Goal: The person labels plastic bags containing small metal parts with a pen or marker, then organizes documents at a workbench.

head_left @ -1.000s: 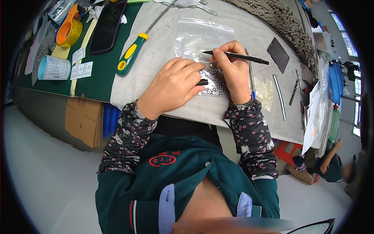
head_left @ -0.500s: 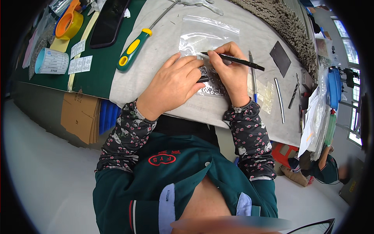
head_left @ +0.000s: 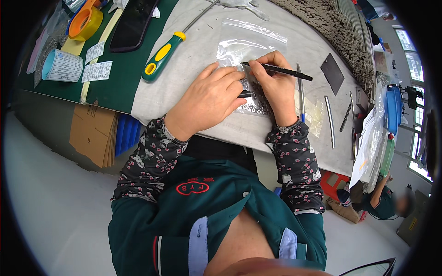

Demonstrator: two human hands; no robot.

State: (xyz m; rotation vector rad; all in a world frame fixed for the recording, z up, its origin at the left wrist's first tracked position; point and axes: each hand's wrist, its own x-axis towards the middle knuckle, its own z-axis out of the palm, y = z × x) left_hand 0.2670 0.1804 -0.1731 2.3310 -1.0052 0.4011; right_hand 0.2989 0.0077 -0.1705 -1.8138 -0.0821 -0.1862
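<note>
A clear zip bag (head_left: 252, 42) of small metal rings (head_left: 258, 106) lies flat on the cloth-covered table. My right hand (head_left: 275, 85) is closed round a black marker pen (head_left: 287, 71), its tip touching or just above the bag's upper part. Resting on the bag's left side, my left hand (head_left: 207, 99) has its fingers bent, and a black pen cap (head_left: 244, 94) juts out between its thumb and forefinger. The left palm's underside is hidden.
A green-and-yellow screwdriver (head_left: 162, 56) and a phone (head_left: 131, 25) lie to the left, by a tape dispenser (head_left: 86, 23) and a label roll (head_left: 63, 66). On the right are a blue-ended pen (head_left: 301, 94), a metal rod (head_left: 330, 120), a drill bit (head_left: 345, 117) and a dark plate (head_left: 332, 74).
The whole scene has shifted slightly in view. Both hands keep the same grips, and the pen tip stays near the same part of the bag.
</note>
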